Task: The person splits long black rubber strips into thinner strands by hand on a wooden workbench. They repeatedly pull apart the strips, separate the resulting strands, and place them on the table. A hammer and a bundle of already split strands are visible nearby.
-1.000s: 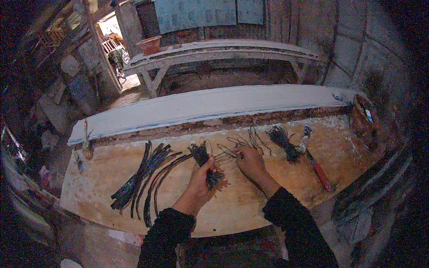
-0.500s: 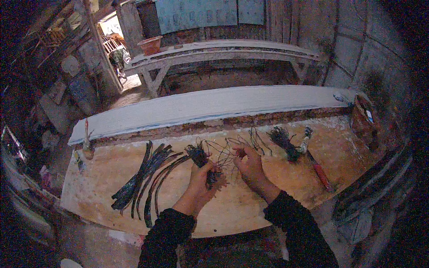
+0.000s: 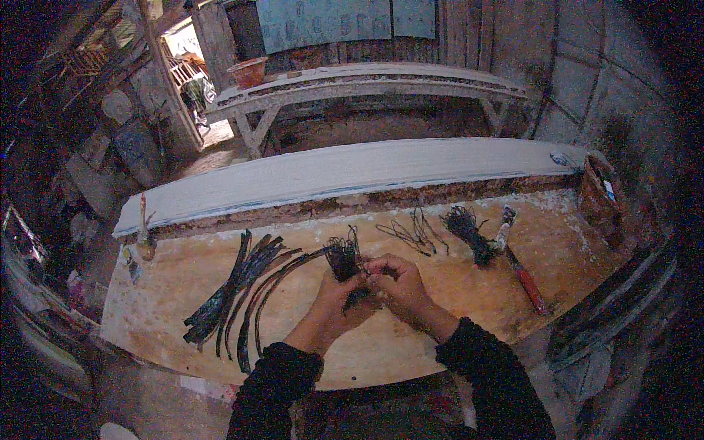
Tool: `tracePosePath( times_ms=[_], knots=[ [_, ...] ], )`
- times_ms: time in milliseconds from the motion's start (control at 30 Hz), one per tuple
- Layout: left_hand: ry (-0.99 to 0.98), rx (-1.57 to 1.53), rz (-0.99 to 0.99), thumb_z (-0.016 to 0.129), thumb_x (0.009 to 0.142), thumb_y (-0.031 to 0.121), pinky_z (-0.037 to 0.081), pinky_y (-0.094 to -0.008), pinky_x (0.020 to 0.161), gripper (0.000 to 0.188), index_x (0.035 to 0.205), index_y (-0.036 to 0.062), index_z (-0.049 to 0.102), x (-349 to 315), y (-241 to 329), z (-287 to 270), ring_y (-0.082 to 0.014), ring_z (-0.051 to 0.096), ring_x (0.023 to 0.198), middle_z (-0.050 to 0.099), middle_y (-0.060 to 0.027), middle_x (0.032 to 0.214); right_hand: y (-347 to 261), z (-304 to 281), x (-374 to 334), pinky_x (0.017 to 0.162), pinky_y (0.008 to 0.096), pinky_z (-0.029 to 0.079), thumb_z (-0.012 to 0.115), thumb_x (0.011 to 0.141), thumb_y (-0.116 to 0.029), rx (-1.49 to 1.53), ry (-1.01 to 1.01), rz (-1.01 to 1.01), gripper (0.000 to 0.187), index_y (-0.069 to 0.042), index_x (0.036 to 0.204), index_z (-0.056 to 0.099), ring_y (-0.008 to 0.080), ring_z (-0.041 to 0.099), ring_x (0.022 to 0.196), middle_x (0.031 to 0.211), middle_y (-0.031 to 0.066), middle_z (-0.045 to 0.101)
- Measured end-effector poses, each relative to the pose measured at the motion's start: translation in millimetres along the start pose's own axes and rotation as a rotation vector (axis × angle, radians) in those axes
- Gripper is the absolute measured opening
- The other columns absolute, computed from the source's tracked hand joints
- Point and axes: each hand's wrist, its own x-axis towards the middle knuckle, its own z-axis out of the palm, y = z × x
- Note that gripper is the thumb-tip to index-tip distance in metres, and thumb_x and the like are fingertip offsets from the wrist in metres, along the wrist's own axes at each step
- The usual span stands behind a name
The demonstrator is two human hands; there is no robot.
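Note:
My left hand (image 3: 334, 304) is closed around a bundle of thin dark wire-like strands (image 3: 342, 258), their looped ends standing up above the fist. Against it, my right hand (image 3: 405, 287) has its fingers pinched at the side of the bundle; what lies between those fingertips is hidden. Left of my hands, long dark flat strips (image 3: 238, 282) lie in a pile on the wooden board (image 3: 433, 337). Beyond my right hand are a few loose bent strands (image 3: 414, 236) and a second tied bundle of dark strands (image 3: 468, 231).
A red-handled tool (image 3: 524, 279) with a whitish head lies at the right. Behind the board runs a long pale plank (image 3: 352, 170). A brown container (image 3: 598, 187) stands at its right end, a small pale tool (image 3: 144, 238) at its left. Farther back is a bench (image 3: 381, 92) with a reddish pot (image 3: 248, 73).
My right hand has moved left and down to meet the left hand at the bundle. The bundle's spread-out strands are gathered closer; a few loose ones lie apart on the board.

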Motion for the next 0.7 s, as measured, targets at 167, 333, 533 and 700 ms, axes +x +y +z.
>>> tracePosePath(
  times_ms=[167, 333, 533, 700],
  knots=[
    [-0.025, 0.102, 0.008, 0.071, 0.081, 0.012, 0.061, -0.0399, 0.066, 0.026, 0.098, 0.0017, 0.055, 12, -8, -17, -0.0247, 0.067, 0.076, 0.064, -0.0103, 0.088, 7, -7, 7, 0.077, 0.0288, 0.052, 0.063, 0.083, 0.0, 0.357, -0.022, 0.131, 0.011, -0.003, 0.093, 0.061, 0.0142, 0.061, 0.089, 0.099, 0.0052, 0.062],
    [-0.07, 0.165, 0.09, 0.073, 0.08, 0.009, 0.054, -0.0311, 0.067, 0.029, 0.102, 0.0036, 0.055, 31, -24, -37, -0.0181, 0.064, 0.079, 0.063, -0.0056, 0.086, 15, -14, 13, 0.077, 0.0304, 0.054, 0.064, 0.08, -0.001, 0.618, -0.115, 0.25, 0.013, -0.003, 0.091, 0.059, 0.0167, 0.062, 0.086, 0.095, 0.0065, 0.062],
    [0.003, 0.37, 0.256, 0.079, 0.075, 0.013, 0.05, -0.0268, 0.07, 0.035, 0.102, 0.004, 0.058, 35, -24, -43, -0.0125, 0.06, 0.083, 0.064, -0.0023, 0.088, 16, -24, 14, 0.073, 0.03, 0.055, 0.067, 0.078, -0.005, 0.824, -0.275, 0.307, 0.02, -0.003, 0.096, 0.057, 0.0191, 0.063, 0.081, 0.093, 0.0083, 0.062],
    [-0.061, 0.298, 0.187, 0.077, 0.078, 0.013, 0.051, -0.0272, 0.071, 0.03, 0.1, 0.0026, 0.06, 21, -14, -20, -0.013, 0.061, 0.08, 0.064, -0.0035, 0.089, 18, -24, 10, 0.075, 0.0287, 0.054, 0.066, 0.08, -0.008, 0.805, -0.259, 0.308, 0.025, -0.005, 0.103, 0.056, 0.0177, 0.062, 0.086, 0.095, 0.0064, 0.061]
  ],
)
